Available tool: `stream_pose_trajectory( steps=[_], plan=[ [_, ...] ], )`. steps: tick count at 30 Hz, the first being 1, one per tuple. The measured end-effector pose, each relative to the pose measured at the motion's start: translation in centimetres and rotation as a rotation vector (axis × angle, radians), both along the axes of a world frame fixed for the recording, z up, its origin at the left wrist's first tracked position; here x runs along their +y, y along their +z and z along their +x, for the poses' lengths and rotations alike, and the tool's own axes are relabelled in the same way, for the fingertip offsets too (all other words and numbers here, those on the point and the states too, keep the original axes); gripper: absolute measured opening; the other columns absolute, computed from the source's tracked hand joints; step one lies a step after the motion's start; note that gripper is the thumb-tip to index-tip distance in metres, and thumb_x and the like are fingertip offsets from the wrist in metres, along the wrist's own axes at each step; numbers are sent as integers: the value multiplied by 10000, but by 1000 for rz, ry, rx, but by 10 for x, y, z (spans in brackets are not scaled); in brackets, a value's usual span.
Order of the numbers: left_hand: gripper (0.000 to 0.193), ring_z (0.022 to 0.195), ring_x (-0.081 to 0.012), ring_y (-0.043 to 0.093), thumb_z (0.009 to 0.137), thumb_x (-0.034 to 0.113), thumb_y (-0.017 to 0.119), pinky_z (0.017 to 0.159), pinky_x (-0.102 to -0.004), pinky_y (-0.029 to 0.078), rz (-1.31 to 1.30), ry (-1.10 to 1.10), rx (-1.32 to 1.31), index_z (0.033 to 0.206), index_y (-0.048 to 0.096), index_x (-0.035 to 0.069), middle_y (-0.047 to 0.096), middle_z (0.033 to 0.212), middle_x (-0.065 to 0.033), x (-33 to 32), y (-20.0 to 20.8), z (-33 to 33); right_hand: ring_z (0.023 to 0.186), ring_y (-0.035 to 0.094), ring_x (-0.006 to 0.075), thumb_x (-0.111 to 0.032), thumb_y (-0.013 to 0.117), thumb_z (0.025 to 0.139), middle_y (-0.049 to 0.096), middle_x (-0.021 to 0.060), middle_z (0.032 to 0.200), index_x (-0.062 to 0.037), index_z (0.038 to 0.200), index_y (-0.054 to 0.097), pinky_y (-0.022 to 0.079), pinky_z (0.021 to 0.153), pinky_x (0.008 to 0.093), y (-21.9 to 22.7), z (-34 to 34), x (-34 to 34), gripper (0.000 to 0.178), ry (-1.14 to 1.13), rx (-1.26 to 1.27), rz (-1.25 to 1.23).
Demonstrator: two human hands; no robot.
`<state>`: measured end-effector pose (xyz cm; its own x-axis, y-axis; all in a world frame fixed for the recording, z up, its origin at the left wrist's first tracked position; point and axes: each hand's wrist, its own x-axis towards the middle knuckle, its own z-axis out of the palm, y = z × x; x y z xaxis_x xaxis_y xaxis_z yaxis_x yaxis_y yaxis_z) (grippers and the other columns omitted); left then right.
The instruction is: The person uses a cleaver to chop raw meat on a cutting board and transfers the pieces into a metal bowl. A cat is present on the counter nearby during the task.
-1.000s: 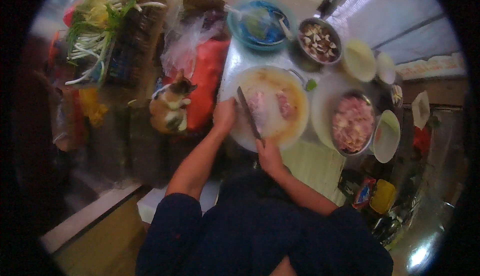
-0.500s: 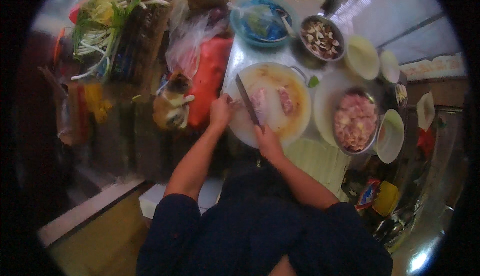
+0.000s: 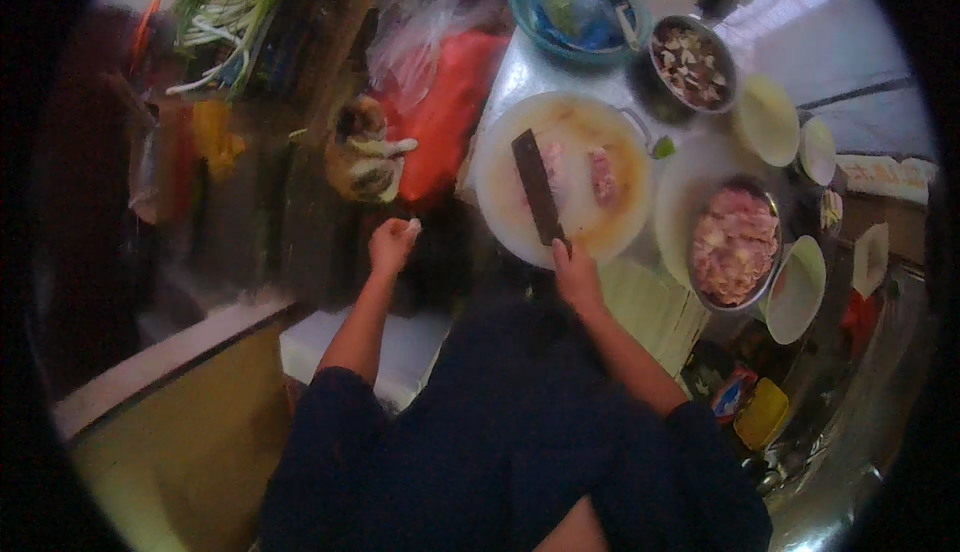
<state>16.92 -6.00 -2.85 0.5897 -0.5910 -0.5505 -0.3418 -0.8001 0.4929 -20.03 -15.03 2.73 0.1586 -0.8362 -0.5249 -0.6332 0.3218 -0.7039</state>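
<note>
My right hand [image 3: 577,277] is closed round the handle of a cleaver [image 3: 540,187]. Its dark blade lies slantwise over the round cutting board [image 3: 625,227], partly covering a piece of raw meat [image 3: 554,164]. A second, smaller piece of meat [image 3: 603,174] rests to the right on the same board. Off the board's left side, over the dark floor area, my left hand [image 3: 392,247] is pinched on a small pale scrap [image 3: 414,224]; what the scrap is cannot be made out.
Right of the board stands a metal bowl of cut raw meat [image 3: 735,247], with pale bowls [image 3: 797,292] beside it. Farther back are a bowl of chopped pieces [image 3: 690,64] and a blue-green basin [image 3: 530,27]. A red bag [image 3: 450,102] and leafy green onions [image 3: 225,37] lie left.
My left hand has moved left and down, away from the board, with the small pale scrap. The cleaver stays in my right hand, its blade now turned flatter. The whole view has shifted.
</note>
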Motion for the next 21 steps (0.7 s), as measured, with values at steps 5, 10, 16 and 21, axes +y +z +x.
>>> stream_pose_trajectory(
  steps=[5,10,16,21],
  plan=[
    [316,949,-283,757,859,345,821,873,-395,565,-15,61,-1,1019,771,78,795,1028,-123,65,-28,17,990,668,513,-465,538,1062,713,290,1005,-14,1160,673,510,841,560,-8,-1,-1,481,10,2,-24],
    [310,1010,-316,747,812,285,850,910,-411,561,8,124,-172,1053,766,109,790,1074,-126,95,-39,18,1004,659,530,-470,529,1067,697,324,1013,-4,1175,672,507,848,569,-15,-3,-2,500,39,37,-15],
    [317,1061,-287,747,796,174,831,923,-410,577,182,131,-204,1095,753,104,789,1093,-112,110,-34,26,1025,653,531,-477,520,1072,692,329,1021,4,1168,667,505,854,564,-12,-6,-2,513,69,56,-2],
    [322,963,-322,758,814,205,786,904,-431,579,238,90,-415,1115,749,97,789,1046,-143,127,-20,49,1010,649,535,-475,521,1071,689,328,1015,5,1144,672,503,846,561,-14,-6,-2,509,16,-13,-19]
  ],
)
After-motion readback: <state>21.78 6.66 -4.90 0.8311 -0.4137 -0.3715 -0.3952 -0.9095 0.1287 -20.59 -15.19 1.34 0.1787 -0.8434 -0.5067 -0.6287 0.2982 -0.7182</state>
